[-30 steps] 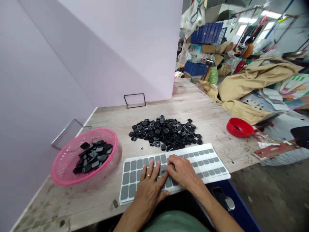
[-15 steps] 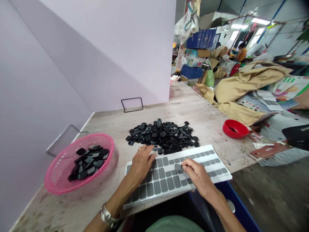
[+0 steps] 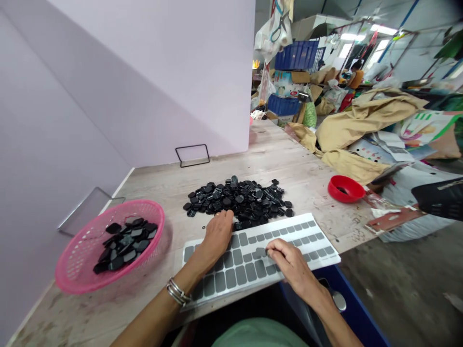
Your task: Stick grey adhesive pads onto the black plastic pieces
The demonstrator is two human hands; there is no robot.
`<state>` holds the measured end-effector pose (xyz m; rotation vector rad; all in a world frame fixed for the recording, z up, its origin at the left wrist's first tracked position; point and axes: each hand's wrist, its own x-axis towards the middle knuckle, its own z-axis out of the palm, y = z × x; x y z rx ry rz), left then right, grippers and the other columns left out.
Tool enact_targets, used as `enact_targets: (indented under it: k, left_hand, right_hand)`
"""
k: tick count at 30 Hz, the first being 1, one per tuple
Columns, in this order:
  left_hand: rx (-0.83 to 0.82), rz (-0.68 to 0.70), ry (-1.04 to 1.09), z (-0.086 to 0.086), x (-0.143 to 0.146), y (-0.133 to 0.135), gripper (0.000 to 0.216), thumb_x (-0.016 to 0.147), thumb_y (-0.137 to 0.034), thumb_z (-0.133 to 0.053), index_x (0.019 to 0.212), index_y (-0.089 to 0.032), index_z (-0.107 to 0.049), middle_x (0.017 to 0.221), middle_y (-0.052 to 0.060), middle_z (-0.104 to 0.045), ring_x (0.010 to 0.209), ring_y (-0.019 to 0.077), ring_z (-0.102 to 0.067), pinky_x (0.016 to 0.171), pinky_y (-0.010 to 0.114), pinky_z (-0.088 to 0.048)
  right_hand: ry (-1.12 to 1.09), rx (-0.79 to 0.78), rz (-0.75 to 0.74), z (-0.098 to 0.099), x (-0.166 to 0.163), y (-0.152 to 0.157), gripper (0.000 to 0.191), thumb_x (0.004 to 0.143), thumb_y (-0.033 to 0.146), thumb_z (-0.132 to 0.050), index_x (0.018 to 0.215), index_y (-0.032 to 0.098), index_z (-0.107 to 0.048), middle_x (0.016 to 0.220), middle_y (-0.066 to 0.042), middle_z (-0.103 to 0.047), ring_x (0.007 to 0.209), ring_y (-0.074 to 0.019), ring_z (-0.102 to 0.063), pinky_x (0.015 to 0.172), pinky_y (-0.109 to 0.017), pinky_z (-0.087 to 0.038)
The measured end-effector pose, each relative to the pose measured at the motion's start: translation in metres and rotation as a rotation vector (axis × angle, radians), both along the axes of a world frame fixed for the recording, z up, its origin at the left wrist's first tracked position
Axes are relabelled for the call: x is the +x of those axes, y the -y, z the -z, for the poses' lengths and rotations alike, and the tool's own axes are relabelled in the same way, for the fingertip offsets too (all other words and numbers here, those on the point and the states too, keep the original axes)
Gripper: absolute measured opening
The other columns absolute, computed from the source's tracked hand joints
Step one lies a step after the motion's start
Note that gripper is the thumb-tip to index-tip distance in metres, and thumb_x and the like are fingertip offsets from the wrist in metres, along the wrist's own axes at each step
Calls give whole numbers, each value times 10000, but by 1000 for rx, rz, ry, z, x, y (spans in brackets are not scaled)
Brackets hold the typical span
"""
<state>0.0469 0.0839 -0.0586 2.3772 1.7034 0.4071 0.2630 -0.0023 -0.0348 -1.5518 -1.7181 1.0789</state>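
Observation:
A white sheet of grey stickers (image 3: 241, 275) lies in front of me. My right hand (image 3: 289, 260) is closed in a pinch over the middle of the sheet, gripping the edge of a loose grey sticker (image 3: 261, 252). Just beyond the sheet's far edge, my left hand (image 3: 218, 235) reaches to the near side of a pile of small black plastic pieces (image 3: 249, 200). Its fingers are curled together and their tips are hidden, so any piece in them does not show.
A pink mesh basket (image 3: 150, 208) with black pieces stands at the left. A red dish (image 3: 345, 193) sits near the table's right edge. Wire bookend-like frames (image 3: 193, 164) stand against the pale panel. Sacks and boxes (image 3: 361, 115) crowd the right side.
My left hand has moved a little right and forward, its fingers drawing together at the pile's near edge. My right hand keeps its pinch on the sticker. The view has shifted slightly.

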Motion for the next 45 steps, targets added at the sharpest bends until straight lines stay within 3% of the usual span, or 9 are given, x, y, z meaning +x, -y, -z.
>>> enact_targets:
  k: [4, 7, 12, 16, 24, 28, 35, 39, 45]
  left_hand:
    - [-12, -3, 94, -9, 2, 9, 213, 852, -114, -370, 971, -194, -527, 895, 43, -609, 825, 200, -562, 731, 314, -413]
    - [-71, -60, 452, -17, 7, 22, 249, 865, -196, -423, 1081, -192, -546, 1033, 59, -629, 920, 198, -576, 812, 326, -422]
    - [-675, -157, 1111, -18, 21, 55, 343, 771, -237, -573, 1099, -138, -579, 678, 6, -626, 577, 133, -561, 576, 260, -437]
    - [-941, -155, 1381, -12, 19, 73, 391, 724, -201, -649, 1093, -99, -572, 674, 29, -656, 578, 109, -582, 555, 217, -426]
    - [-977, -156, 1416, -10, 17, 77, 469, 637, -192, -755, 1064, -106, -581, 663, 0, -628, 531, 94, -573, 475, 195, -413]
    - [-967, -187, 1415, -11, 22, 79, 444, 617, -179, -765, 1023, -115, -597, 624, -33, -596, 478, 61, -527, 441, 169, -378]
    - [-988, -158, 1467, -12, 27, 82, 411, 651, -170, -735, 1011, -124, -542, 651, 28, -674, 476, 88, -571, 439, 170, -387]
    - [-1004, -183, 1491, -14, 32, 84, 438, 596, -171, -770, 964, -128, -537, 783, 57, -693, 521, 121, -627, 412, 170, -397]
    - [-985, -190, 1476, -16, 36, 89, 427, 598, -165, -775, 955, -125, -543, 706, 25, -671, 507, 124, -623, 415, 171, -410]
  right_hand:
    - [-112, 1, -12, 9, 0, 3, 208, 866, 306, -454, 948, 205, -617, 827, -7, -584, 755, -150, -533, 662, -258, -428]
    - [-286, -104, -106, 13, -3, 7, 320, 837, 290, -491, 1128, 215, -601, 759, 13, -547, 657, -124, -489, 628, -255, -400]
    - [-389, -189, -218, 11, -16, 11, 492, 809, 242, -516, 1300, 222, -502, 740, 29, -527, 648, -113, -462, 628, -252, -376]
    - [-363, -225, -231, 12, -15, 11, 504, 807, 216, -502, 1311, 215, -489, 745, 31, -533, 659, -115, -464, 635, -251, -375]
    - [-372, -278, -357, 4, -16, 14, 582, 767, 173, -527, 1341, 229, -448, 755, 28, -566, 686, -126, -510, 666, -263, -392]
    - [-365, -221, -354, 5, -14, 13, 492, 788, 189, -528, 1278, 213, -510, 747, 27, -546, 670, -117, -496, 650, -255, -387]
    - [-133, 135, 17, 14, -5, 12, 288, 886, 305, -460, 1142, 212, -556, 802, 3, -538, 689, -134, -508, 649, -265, -421]
    - [27, 321, 2, 14, -10, 14, 243, 910, 249, -420, 1106, 201, -555, 887, -34, -580, 823, -166, -555, 747, -285, -436]
    - [146, 412, -71, 14, -15, 17, 230, 925, 209, -372, 1027, 203, -579, 863, -50, -584, 799, -181, -558, 704, -295, -435]
